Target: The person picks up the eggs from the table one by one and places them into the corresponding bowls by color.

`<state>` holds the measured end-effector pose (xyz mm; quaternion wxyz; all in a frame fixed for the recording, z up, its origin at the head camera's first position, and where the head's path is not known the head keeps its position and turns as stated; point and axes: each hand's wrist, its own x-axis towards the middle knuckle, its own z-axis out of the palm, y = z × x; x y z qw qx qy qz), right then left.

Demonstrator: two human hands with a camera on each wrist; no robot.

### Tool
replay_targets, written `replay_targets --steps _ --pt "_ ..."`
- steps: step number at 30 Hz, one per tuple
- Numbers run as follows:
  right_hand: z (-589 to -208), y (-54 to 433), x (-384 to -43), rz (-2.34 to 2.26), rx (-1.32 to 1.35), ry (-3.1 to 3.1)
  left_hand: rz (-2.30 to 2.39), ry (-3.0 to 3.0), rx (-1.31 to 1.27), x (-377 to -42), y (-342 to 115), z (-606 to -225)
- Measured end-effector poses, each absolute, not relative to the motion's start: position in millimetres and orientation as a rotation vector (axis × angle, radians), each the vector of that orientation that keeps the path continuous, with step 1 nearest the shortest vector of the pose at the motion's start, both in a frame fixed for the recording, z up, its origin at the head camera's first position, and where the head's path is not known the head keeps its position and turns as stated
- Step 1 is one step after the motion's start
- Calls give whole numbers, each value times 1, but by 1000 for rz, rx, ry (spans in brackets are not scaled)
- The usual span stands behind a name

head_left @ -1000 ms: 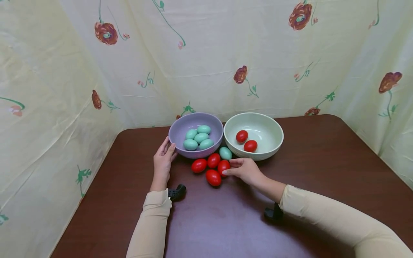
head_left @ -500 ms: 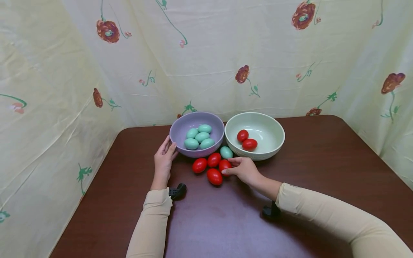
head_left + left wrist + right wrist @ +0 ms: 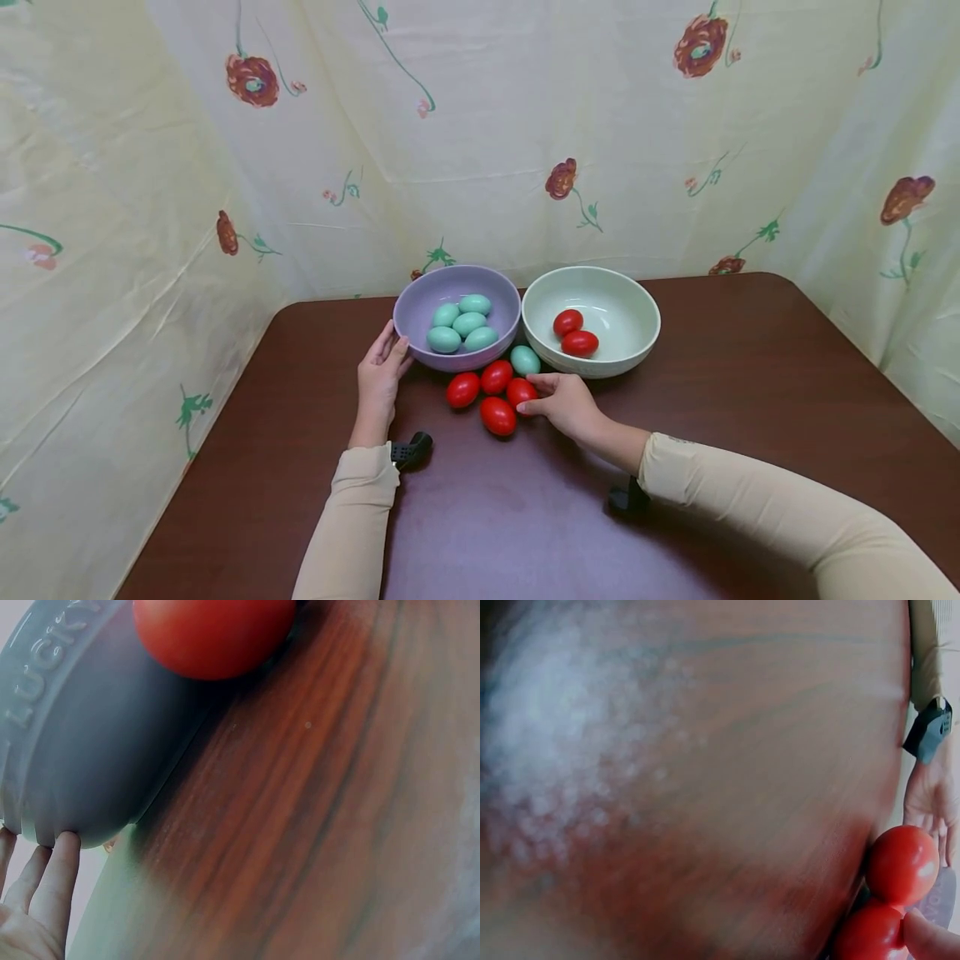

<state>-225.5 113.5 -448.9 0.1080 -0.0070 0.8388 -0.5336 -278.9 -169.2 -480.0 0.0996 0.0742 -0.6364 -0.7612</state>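
My left hand (image 3: 378,375) rests against the left side of the purple bowl (image 3: 510,340), its fingers fairly straight along the outside. In the left wrist view its fingertips (image 3: 64,862) touch the bowl's wall. Inside this bowl lie several mint-green eggs (image 3: 469,324). In front of the bowls, my right hand (image 3: 566,406) pinches a red egg (image 3: 520,394) between thumb and fingers; the egg is still low among others. Beside it are a red egg (image 3: 498,416), another red egg (image 3: 497,377), a third red egg (image 3: 462,390) and one mint-green egg (image 3: 525,360).
A pale green bowl (image 3: 637,337) stands just right of the purple one, holding two red eggs (image 3: 579,343). Both are near the back edge of the dark wooden table (image 3: 750,358). A floral cloth (image 3: 465,183) hangs behind and at the sides.
The two red eggs in the pale green bowl have rolled slightly and lie closer together. My right hand stays at the same red egg, and my left hand keeps its place on the bowl.
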Motion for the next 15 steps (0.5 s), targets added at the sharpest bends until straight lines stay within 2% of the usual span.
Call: replay_targets --steps 7,15 --pt "-447 117 -225 -1623 45 2400 -2262 -1880 210 -278 -167 -480" --pt "-447 119 -222 -1656 47 2390 -2269 -1913 223 -264 -165 -457"
